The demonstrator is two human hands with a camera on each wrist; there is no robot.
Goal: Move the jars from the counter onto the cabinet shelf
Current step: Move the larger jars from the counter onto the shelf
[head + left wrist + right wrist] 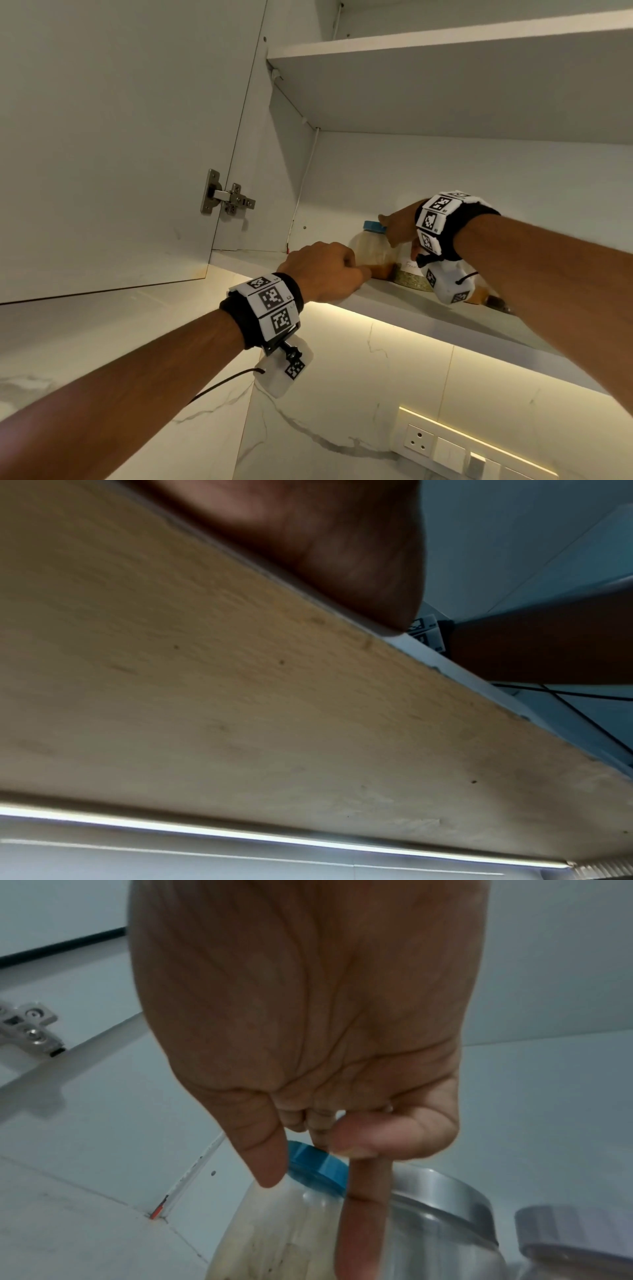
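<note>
A clear jar with a blue lid (369, 247) stands at the left end of the lower cabinet shelf (428, 310). My right hand (397, 228) holds it just under the lid. In the right wrist view the thumb (268, 1161) lies on the jar's shoulder (274, 1231) and one finger (363, 1218) runs down its other side. My left hand (325, 270) rests on the shelf's front edge with fingers curled and its thumb at the jar's base. The left wrist view shows only its palm (325, 547) above the cabinet's underside (205, 696).
Right of the blue-lid jar stand a labelled jar (409, 275) with a silver lid (441, 1199) and more jars behind my right wrist. The cabinet door (120, 137) hangs open on the left on its hinge (226, 200). An upper shelf (445, 37) is overhead; wall sockets (419, 445) sit below.
</note>
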